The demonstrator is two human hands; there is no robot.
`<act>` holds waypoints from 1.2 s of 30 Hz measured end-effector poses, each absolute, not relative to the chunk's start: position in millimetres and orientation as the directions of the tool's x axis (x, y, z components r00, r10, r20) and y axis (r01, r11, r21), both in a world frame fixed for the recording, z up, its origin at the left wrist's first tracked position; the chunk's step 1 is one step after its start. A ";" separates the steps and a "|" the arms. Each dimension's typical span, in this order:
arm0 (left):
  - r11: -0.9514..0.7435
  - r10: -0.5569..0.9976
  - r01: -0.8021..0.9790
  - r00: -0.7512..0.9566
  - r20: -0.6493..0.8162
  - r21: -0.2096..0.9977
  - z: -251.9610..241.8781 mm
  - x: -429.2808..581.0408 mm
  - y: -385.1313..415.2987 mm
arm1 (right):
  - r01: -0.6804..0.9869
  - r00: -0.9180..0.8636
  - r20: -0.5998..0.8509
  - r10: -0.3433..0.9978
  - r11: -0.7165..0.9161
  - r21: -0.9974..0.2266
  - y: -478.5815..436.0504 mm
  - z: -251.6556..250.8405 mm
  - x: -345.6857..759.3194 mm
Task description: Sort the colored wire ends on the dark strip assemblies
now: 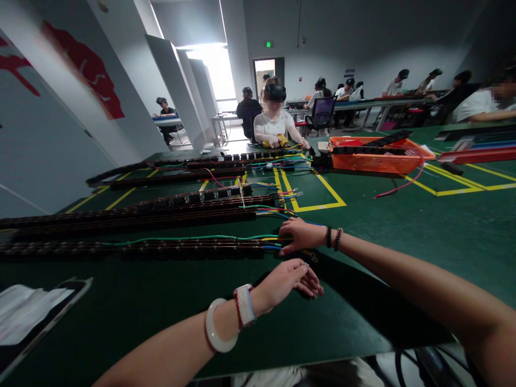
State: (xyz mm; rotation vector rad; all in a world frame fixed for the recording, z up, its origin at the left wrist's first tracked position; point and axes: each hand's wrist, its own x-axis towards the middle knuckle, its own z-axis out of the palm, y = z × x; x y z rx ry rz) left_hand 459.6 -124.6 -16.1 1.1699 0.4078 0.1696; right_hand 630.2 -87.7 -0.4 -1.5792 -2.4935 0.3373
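My right hand (303, 235) reaches in from the right, its fingers curled down around the loose coloured wires (271, 239) at the end of the nearest long black cable strip (193, 249). Green, yellow and blue wires run into the grip, and ring terminals (313, 257) stick out beneath the palm. Closer to me, my left hand (288, 282) rests over the green table (258, 333) with loosely bent fingers, apart from the wires and holding nothing. A long green wire (181, 237) lies along the top of that strip.
More cable strips (169, 210) lie parallel behind. An orange basket (371, 158) stands at the back right, a red wire hanging from it. Across the table, a person (274, 123) holds a yellow tool (282, 141). A tray with white paper (32, 306) is at front left.
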 end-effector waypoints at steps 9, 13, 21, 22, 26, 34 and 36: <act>0.672 0.329 0.025 0.885 -0.329 0.740 -14.7 460.0 -114.0 | 0.846 -0.465 -0.041 0.884 0.431 -0.314 -86.2 5.0 624.4; 0.741 0.478 -0.194 0.824 -0.303 0.643 -17.5 460.7 -115.0 | 0.911 -0.396 0.150 0.906 0.408 -0.056 -105.0 6.8 610.6; 0.684 0.666 -0.384 0.677 -0.314 0.621 -27.3 465.7 -115.1 | 0.856 -0.471 0.155 0.869 0.407 0.318 -130.4 4.9 586.8; 0.691 0.660 -0.376 0.677 -0.327 0.617 -27.0 466.0 -114.4 | 0.846 -0.482 0.158 0.862 0.412 0.337 -132.1 3.2 585.1; 0.713 0.655 -0.378 0.661 -0.366 0.591 -25.7 465.8 -113.0 | 0.838 -0.481 0.167 0.861 0.394 0.378 -139.0 -3.1 580.6; 0.740 0.644 -0.408 0.659 -0.388 0.535 -25.2 465.8 -112.8 | 0.911 -0.355 0.302 0.885 0.255 0.323 -164.8 -21.3 576.7; 0.735 0.648 -0.403 0.652 -0.392 0.545 -25.9 466.1 -113.1 | 0.919 -0.337 0.345 0.876 0.226 0.323 -172.3 -29.4 575.0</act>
